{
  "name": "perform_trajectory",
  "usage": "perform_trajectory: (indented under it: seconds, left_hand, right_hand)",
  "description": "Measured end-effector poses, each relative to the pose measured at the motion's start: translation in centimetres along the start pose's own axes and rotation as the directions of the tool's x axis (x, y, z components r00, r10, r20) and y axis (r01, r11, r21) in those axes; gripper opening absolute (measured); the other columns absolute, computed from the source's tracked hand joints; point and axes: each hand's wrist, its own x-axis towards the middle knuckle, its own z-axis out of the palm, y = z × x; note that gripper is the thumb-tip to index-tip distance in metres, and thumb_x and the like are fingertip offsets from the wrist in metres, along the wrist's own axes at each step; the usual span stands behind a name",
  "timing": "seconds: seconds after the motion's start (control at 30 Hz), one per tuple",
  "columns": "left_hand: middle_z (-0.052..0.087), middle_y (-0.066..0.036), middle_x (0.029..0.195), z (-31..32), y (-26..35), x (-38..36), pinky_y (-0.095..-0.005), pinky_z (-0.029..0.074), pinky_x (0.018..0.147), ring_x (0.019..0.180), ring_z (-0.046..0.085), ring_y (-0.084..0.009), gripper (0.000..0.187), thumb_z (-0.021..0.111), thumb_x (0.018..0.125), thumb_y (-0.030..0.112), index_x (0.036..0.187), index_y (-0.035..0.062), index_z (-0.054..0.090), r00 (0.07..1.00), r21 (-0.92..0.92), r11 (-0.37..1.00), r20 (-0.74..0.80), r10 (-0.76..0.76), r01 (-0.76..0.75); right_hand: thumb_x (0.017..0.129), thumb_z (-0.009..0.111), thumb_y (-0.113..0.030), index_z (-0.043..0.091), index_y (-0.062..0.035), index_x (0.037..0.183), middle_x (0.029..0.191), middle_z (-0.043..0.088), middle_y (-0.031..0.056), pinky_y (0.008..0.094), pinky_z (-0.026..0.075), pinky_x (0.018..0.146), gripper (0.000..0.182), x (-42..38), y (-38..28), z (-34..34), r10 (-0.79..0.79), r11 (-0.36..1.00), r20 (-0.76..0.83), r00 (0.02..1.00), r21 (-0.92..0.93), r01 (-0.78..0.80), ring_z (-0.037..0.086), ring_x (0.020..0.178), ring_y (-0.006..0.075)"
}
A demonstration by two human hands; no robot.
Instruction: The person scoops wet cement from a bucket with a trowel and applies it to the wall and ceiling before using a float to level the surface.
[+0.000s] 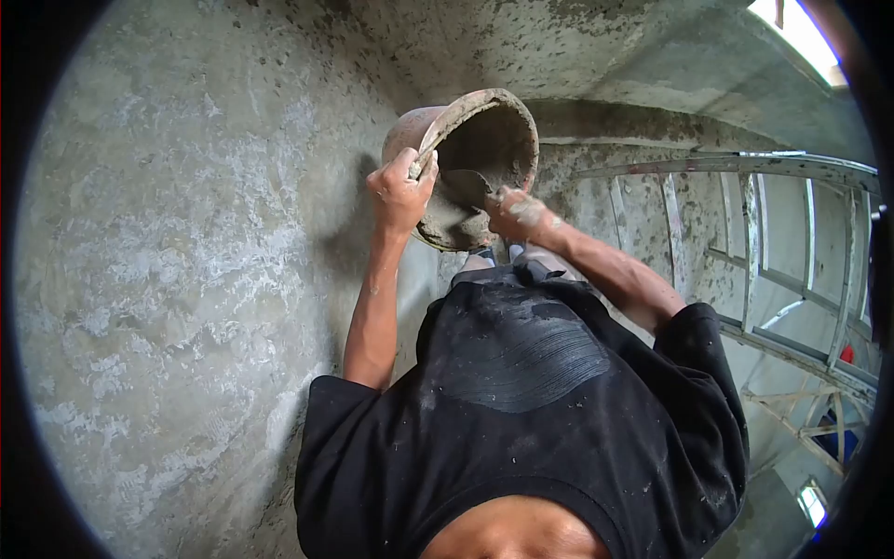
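A mortar-crusted bucket (410, 130) is tipped on its side in front of me, its mouth turned towards me and to the right. My left hand (402, 191) is closed around its rim at the left. Inside the mouth, a trowel (466, 186) with a dark blade reaches into the bucket. My right hand (518, 214), smeared with mortar, is closed at the trowel's near end; its handle is hidden in the fist. Wet mortar (447, 222) lies along the lower inside of the bucket.
A rough, patchily plastered wall (186, 279) rises close on the left. Metal scaffolding (754, 242) stands to the right. More plastered wall (559, 47) with splatter lies beyond the bucket. A bright opening (801, 37) shows at the top right.
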Motion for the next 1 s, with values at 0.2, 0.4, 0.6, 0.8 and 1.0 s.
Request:
perform_trajectory:
  seconds: [0.2, 0.4, 0.6, 0.8, 1.0]
  left_hand:
    - [0.048, -0.017, 0.052, 0.6, -0.3, -0.7, -0.0362, 0.038, 0.046, 0.044, 0.042, -0.0307, 0.031, 0.071, 0.074, 0.025, 0.063, 0.0017, 0.053, 0.996, 0.003, 0.997, 0.04, -0.079, 0.079]
    - [0.045, -0.015, 0.05, 1.5, 0.7, 0.8, -0.0366, 0.037, 0.047, 0.045, 0.035, -0.027, 0.046, 0.067, 0.076, 0.043, 0.063, 0.001, 0.054, 0.932, 0.122, 0.924, -0.068, -0.357, 0.363]
    - [0.05, -0.018, 0.052, 7.0, 2.6, 0.1, -0.0415, 0.04, 0.054, 0.05, 0.049, -0.036, 0.056, 0.055, 0.081, 0.053, 0.061, 0.0001, 0.052, 0.829, 0.188, 0.811, -0.212, -0.517, 0.554]
    - [0.063, -0.023, 0.079, 10.9, 2.7, -3.5, -0.0406, 0.046, 0.069, 0.074, 0.06, -0.0368, 0.053, 0.054, 0.082, 0.051, 0.09, 0.0, 0.066, 0.666, 0.173, 0.68, -0.472, -0.578, 0.713]
    - [0.06, -0.024, 0.071, 12.6, 1.5, -11.6, -0.0416, 0.043, 0.063, 0.067, 0.058, -0.0374, 0.053, 0.053, 0.084, 0.048, 0.077, -0.0033, 0.063, 0.462, 0.029, 0.559, -0.6, -0.654, 0.829]
  right_hand:
    - [0.07, 0.065, -0.028, 0.057, -0.0017, 0.112, 0.102, 0.059, 0.0219, 0.0393, 0.043, 0.083, 0.05, -4.3, 1.8, -5.5, 0.015, 0.865, 0.123, 0.992, 0.497, -0.074, 0.056, 0.096, 0.0315]
    - [0.075, 0.065, -0.027, 0.056, -0.0032, 0.112, 0.089, 0.062, 0.0191, 0.0374, 0.047, 0.073, 0.045, -6.2, 8.1, -5.5, -0.007, 0.762, 0.188, 0.982, 0.637, -0.116, 0.059, 0.083, 0.0309]
    - [0.076, 0.063, -0.032, 0.06, -0.0083, 0.103, 0.095, 0.061, 0.0132, 0.0423, 0.048, 0.072, 0.036, -5.1, 14.5, -6.8, -0.049, 0.962, -0.088, 0.995, 0.265, 0.071, 0.059, 0.079, 0.034]
    - [0.077, 0.057, -0.038, 0.056, 0.0041, 0.09, 0.067, 0.052, 0.0148, 0.0331, 0.047, 0.054, 0.044, -1.7, 24.0, -5.8, -0.815, 0.457, -0.079, 0.575, -0.698, 0.552, 0.056, 0.061, 0.026]
    - [0.078, 0.06, -0.031, 0.053, -0.007, 0.117, 0.095, 0.06, 0.0119, 0.0317, 0.047, 0.068, 0.047, 3.6, 20.0, -13.6, -0.557, 0.822, 0.569, 0.605, 0.481, 0.306, 0.058, 0.078, 0.0236]
